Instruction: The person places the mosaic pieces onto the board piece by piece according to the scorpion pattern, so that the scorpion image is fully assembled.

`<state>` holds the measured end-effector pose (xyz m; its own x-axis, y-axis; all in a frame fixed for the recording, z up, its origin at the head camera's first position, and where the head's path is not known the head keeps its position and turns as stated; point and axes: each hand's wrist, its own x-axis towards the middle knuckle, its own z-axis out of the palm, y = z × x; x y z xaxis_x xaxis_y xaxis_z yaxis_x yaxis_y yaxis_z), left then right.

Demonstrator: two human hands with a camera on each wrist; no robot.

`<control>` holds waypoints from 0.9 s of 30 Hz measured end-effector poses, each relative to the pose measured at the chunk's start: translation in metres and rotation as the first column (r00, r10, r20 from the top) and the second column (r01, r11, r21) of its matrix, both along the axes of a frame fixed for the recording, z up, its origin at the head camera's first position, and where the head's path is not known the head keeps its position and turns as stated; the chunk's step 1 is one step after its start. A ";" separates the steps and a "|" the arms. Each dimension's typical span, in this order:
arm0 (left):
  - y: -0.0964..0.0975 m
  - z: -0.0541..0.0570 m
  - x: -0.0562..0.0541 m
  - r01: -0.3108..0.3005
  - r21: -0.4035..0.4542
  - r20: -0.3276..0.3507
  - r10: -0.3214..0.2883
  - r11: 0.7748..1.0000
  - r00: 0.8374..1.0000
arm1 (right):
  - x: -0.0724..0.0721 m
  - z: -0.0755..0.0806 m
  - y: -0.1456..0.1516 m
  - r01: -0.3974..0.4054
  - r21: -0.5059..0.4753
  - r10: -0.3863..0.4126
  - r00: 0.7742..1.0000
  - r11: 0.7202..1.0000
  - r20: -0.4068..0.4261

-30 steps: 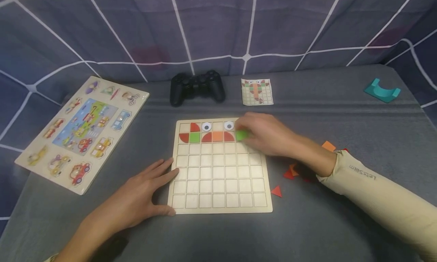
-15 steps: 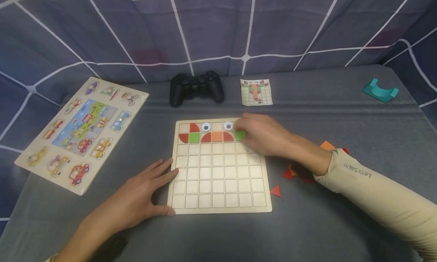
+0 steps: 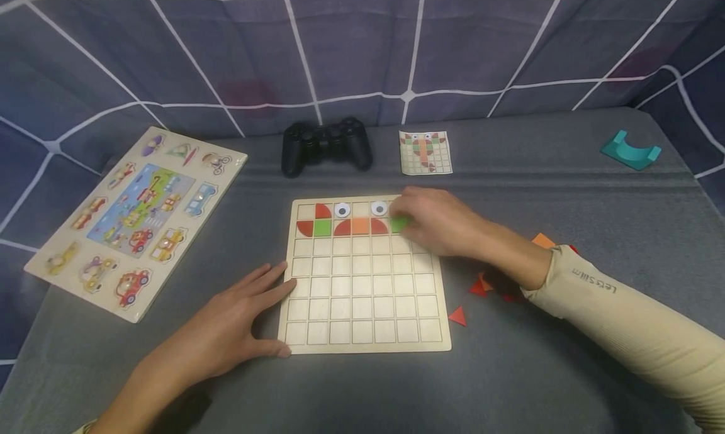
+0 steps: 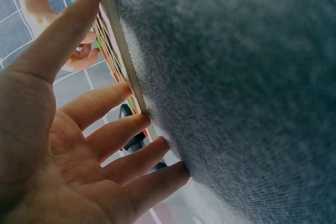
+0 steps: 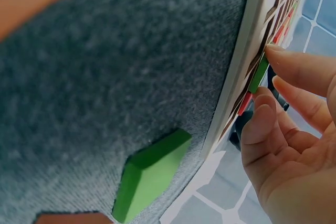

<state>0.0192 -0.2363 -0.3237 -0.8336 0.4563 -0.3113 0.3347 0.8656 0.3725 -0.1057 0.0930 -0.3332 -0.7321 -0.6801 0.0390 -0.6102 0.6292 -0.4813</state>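
Note:
In the head view a wooden grid board (image 3: pixel 362 295) lies on the grey cloth. My left hand (image 3: pixel 226 330) rests at its left edge, fingers spread, with thumb and fingertips against the rim. My right hand (image 3: pixel 447 223) is over the board's upper right, pinching a green square tile (image 3: pixel 399 224) at the second row. The right wrist view shows this tile (image 5: pixel 260 72) between thumb and fingers, right at the grid. Red quarter-round tiles (image 3: pixel 378 226), an orange square (image 3: pixel 360 226), a green square (image 3: pixel 322 228) and two eye tiles (image 3: pixel 342 210) sit in the top two rows.
Loose red and orange tiles (image 3: pixel 543 241) lie right of the board, partly under the right forearm, with a red triangle (image 3: pixel 457 316) nearer. Another green tile (image 5: pixel 152 177) is on the cloth. Behind are a game controller (image 3: pixel 326 146), pattern card (image 3: pixel 425 153) and teal holder (image 3: pixel 631 151); a picture puzzle (image 3: pixel 141 220) is left.

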 end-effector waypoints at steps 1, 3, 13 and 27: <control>0.000 0.000 0.000 0.001 0.001 -0.001 -0.001 1.000 1.000 | 0.000 0.000 0.000 0.003 -0.001 -0.003 1.000 1.000 0.004; -0.001 0.000 0.000 0.001 0.003 -0.002 -0.001 1.000 1.000 | -0.001 0.000 0.000 0.008 -0.001 -0.008 1.000 1.000 0.013; 0.000 -0.001 0.000 -0.008 0.000 0.000 0.008 1.000 1.000 | -0.001 0.001 0.000 0.000 0.021 0.000 1.000 1.000 0.021; 0.003 0.003 0.001 -0.024 -0.015 0.006 0.025 1.000 1.000 | 0.004 0.004 0.006 0.007 0.014 -0.007 0.999 1.000 0.036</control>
